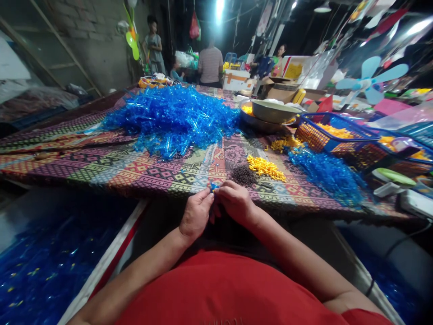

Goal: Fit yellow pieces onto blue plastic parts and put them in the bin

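Note:
Just over the table's near edge, my left hand [197, 212] and my right hand [236, 200] meet, both with fingers pinched together. Between the fingertips shows a small clear blue plastic piece [213, 186] with a speck of yellow at its lower end; its exact shape is too small to tell. My left fingers hold it from the left, and my right fingers press against it from the right. Close beyond my right hand lie a heap of tiny dark beads [242, 175] and a heap of small yellow plastic parts [265, 168].
A large pile of blue plastic pieces [176, 117] covers the table's far middle. At right are a smaller blue pile [328, 174], a blue basket [334, 144], metal bowls [275, 112] and a fan [367, 83]. Boxes of blue pieces [43, 266] stand below. People are in the background.

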Demonstrator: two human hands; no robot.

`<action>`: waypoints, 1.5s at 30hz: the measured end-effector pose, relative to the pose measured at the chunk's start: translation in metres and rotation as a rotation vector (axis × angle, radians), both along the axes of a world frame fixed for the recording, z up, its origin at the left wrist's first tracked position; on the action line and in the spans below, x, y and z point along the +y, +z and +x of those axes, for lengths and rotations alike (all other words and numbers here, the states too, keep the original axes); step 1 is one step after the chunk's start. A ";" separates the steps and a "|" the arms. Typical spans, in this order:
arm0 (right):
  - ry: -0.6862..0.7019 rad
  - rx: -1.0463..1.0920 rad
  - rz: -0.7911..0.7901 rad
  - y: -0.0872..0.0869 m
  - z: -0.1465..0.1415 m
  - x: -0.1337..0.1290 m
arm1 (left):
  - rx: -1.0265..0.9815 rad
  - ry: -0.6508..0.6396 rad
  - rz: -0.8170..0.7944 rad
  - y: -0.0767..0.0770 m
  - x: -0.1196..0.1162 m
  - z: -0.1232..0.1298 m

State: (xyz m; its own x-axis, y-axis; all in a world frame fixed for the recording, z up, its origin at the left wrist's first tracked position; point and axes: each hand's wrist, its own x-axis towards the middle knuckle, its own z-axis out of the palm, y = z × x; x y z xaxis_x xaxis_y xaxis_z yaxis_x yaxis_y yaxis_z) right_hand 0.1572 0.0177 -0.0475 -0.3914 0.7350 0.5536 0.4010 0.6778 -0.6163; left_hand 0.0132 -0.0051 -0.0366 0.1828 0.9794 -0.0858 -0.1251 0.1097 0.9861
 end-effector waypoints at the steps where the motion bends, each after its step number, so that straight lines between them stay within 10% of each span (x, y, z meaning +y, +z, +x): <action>1: 0.005 -0.004 -0.002 0.000 -0.001 0.000 | 0.030 0.007 0.041 -0.001 0.000 0.000; 8: -0.117 -0.105 0.298 0.009 -0.015 0.011 | 0.147 0.194 0.194 -0.001 0.000 0.002; 17: -0.006 -0.093 0.205 0.018 -0.003 -0.001 | 0.208 -0.076 0.084 0.010 0.007 -0.004; 21: -0.098 -0.168 0.178 0.015 0.040 0.003 | 0.079 -0.097 -0.044 0.011 0.006 0.003; 26: -0.628 -0.534 0.110 0.004 0.124 0.015 | -0.087 -0.144 -0.095 0.007 0.003 0.005; 30: -0.659 -0.776 -0.009 -0.002 0.153 0.020 | -0.123 -0.180 -0.076 0.003 -0.002 0.008; 45: -0.108 -0.082 0.082 0.034 0.035 -0.019 | -0.046 -0.187 -0.010 0.006 -0.007 0.012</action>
State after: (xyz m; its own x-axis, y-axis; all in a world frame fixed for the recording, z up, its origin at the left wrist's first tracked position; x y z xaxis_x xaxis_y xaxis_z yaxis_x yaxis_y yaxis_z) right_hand 0.1924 -0.0016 -0.0136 -0.3593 0.7288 0.5829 0.5211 0.6749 -0.5225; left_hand 0.0256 -0.0121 -0.0307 0.3657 0.9271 -0.0825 -0.1464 0.1448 0.9786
